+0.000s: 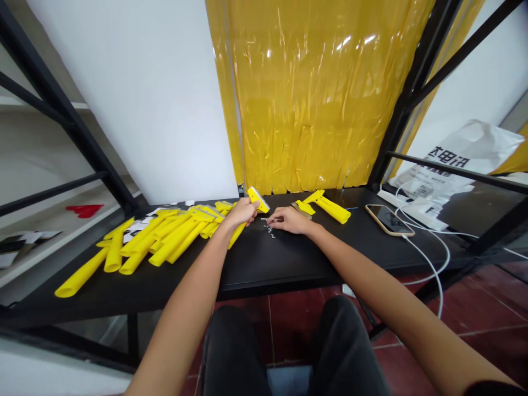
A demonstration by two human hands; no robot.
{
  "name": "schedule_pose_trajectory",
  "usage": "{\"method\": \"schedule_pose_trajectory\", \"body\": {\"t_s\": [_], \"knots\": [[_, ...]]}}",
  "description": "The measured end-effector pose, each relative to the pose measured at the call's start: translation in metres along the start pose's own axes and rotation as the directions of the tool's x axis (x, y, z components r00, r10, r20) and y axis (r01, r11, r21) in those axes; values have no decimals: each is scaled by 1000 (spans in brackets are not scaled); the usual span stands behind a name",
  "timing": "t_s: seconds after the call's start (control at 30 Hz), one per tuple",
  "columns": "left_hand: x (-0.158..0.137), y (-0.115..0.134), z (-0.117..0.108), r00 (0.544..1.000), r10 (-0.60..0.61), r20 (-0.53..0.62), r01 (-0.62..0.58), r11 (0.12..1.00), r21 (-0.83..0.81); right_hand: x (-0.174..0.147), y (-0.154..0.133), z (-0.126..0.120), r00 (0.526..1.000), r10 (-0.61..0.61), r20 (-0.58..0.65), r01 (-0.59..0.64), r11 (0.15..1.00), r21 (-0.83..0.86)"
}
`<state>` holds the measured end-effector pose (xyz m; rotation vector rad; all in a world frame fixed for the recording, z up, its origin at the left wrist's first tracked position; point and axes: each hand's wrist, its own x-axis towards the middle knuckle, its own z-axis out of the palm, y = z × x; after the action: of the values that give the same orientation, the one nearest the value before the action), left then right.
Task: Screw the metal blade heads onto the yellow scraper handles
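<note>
My left hand (242, 212) is wrapped around a yellow scraper (258, 200) with a metal edge on its head. The scraper's handle slants down below my fingers. Fingers pinched, my right hand (292, 220) grips a thin pale rod (269, 219) that points left toward the scraper; its exact kind is too small to make out. Under these fingers, several tiny silvery pieces (270, 231), perhaps screws, lie scattered on the black tabletop (272, 264). A pile of yellow scrapers (165, 236) lies left of my left hand. Behind my right hand rest another yellow scraper (332, 208) and a small yellow part (306, 207).
On the right, a phone (390, 220) is plugged into a white cable (433, 269). Beyond it sits a white plastic bag (454, 165). Black metal frame bars (66, 115) rise at both sides. A yellow strip curtain (322, 99) hangs behind the table.
</note>
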<state>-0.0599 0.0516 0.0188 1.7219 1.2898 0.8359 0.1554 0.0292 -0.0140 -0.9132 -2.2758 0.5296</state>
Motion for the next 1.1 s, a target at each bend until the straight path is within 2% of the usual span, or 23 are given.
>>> {"method": "schedule_pose_trajectory", "body": {"t_s": [0.33,0.67,0.83,0.93,1.03,1.1], "knots": [[-2,1,-1,999,30,-14,-29,999,34,-2,3,-2,978,-145,153,147,989,-6],[-6,7,0,998,22,51,-25,998,54,0,7,0,978,-90,186,102,993,-59],[-7,6,0,999,16,48,-18,999,37,0,4,5,981,-68,181,84,993,-81],[-8,7,-1,999,14,50,-14,1000,8,1,-5,5,990,-103,96,109,992,-65],[-12,13,0,997,5,83,-3,1000,-15,3,-13,-1,986,-86,-145,91,995,27],[-16,18,4,990,12,142,-8,1000,-27,4,-15,-7,947,-23,-321,53,995,86]]}}
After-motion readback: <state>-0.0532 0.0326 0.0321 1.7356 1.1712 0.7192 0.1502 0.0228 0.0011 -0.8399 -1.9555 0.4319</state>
